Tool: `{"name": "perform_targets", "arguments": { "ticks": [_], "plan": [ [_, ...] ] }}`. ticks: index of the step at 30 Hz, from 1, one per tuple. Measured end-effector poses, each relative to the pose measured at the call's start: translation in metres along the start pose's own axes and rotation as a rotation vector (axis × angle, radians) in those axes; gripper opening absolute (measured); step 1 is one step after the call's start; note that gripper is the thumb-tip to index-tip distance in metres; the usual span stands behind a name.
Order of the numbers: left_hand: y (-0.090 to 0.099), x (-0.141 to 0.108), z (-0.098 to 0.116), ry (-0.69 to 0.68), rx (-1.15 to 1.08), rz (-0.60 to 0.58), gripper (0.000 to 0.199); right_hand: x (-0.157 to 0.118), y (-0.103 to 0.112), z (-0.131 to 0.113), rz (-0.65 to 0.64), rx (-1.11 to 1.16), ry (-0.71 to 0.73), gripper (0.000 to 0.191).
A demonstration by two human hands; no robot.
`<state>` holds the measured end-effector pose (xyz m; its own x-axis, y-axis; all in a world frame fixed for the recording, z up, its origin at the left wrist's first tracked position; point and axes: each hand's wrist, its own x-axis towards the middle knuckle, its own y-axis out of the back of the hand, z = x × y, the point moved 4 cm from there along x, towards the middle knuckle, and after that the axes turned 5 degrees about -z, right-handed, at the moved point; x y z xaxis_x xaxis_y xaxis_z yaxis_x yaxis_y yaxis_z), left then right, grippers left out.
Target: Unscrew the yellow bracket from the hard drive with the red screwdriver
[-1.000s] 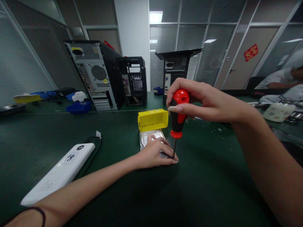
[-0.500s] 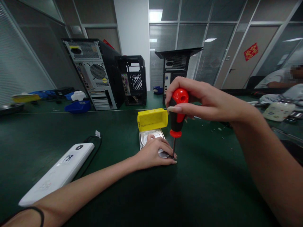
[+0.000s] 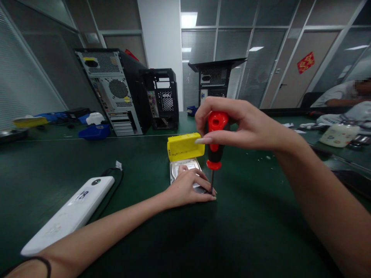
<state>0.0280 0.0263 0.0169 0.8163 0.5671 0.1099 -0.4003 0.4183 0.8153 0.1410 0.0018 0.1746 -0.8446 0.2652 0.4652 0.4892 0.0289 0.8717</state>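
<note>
Holding the hard drive (image 3: 190, 164) under the screwdriver (image 3: 216, 152)

Right hand (image 3: 243, 123) fingers grip it near upright; left hand (image 3: 187, 188) fingers clasp the drive on the bench (image 3: 142, 158), beside the yellow bin (image 3: 185, 148). Work looks unfinished: tip apparently at a corner, drive seemingly whole.

Centre of frame: a hard drive (image 3: 174, 170) lies on the surface (image 3: 139, 235), partly beneath the left hand (image 3: 188, 186); a box (image 3: 185, 150) sits just behind. The screwdriver (image 3: 215, 156) is upright in the right hand (image 3: 228, 125), tip beside the left hand. Lower left: power bank (image 3: 69, 210), cable (image 3: 115, 191) along its right. Upper left: one computer case (image 3: 137, 90), a tray (image 3: 94, 132) left of its base, a second case (image 3: 175, 100) to its right. Upper centre: a third case (image 3: 213, 79). Right edge: jar (image 3: 338, 135), person (image 3: 337, 95) behind.
</note>
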Motion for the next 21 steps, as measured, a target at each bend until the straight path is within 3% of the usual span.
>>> {"name": "perform_targets", "arguments": {
  "ticks": [10, 21],
  "plan": [
    [0.0, 0.0001, -0.0025, 0.017, -0.04, -0.001, 0.012, -0.0077, 0.0087, -0.0019, -0.104, 0.154, -0.006, 0.019],
    [-0.0002, 0.0002, -0.004, 0.036, -0.082, 0.008, 0.016, -0.0018, -0.0007, 0.0022, 0.026, 0.031, -0.08, 0.025]
  ]
}}
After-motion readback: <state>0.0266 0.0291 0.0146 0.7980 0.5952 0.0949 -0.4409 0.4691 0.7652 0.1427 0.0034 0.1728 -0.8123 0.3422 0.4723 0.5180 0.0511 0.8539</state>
